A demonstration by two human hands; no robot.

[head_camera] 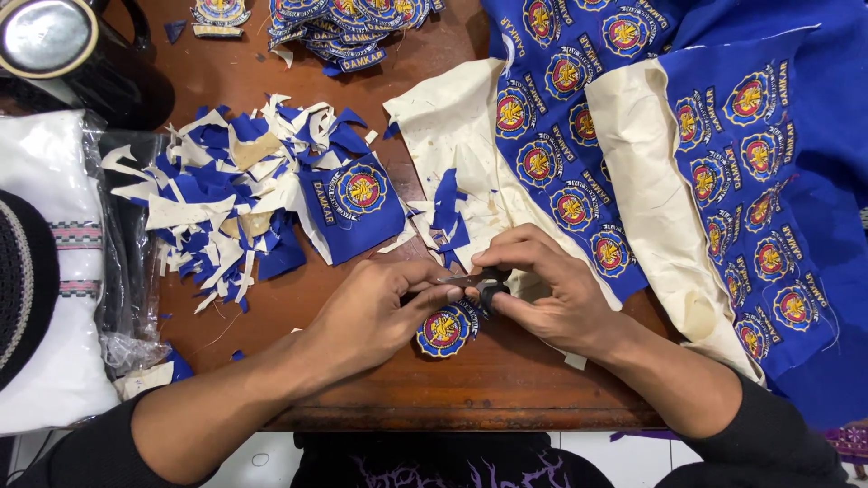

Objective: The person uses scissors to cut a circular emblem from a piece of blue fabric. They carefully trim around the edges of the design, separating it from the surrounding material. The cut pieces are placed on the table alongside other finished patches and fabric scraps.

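A round embroidered patch (445, 329) is pinched at its upper edge by the left hand (375, 312), seemingly to steady it for trimming. Small scissors (479, 285) are gripped in the right hand (551, 289), just above the patch. Left of the patch and farther up the wooden table (506, 380), a heap of offcuts (226, 194) is piled.

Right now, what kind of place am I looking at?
Probably a small patch-making or tailoring workbench: sheets of blue embroidered emblems, a pile of offcuts on a wooden table, and small scissors in the right hand trimming one round patch.
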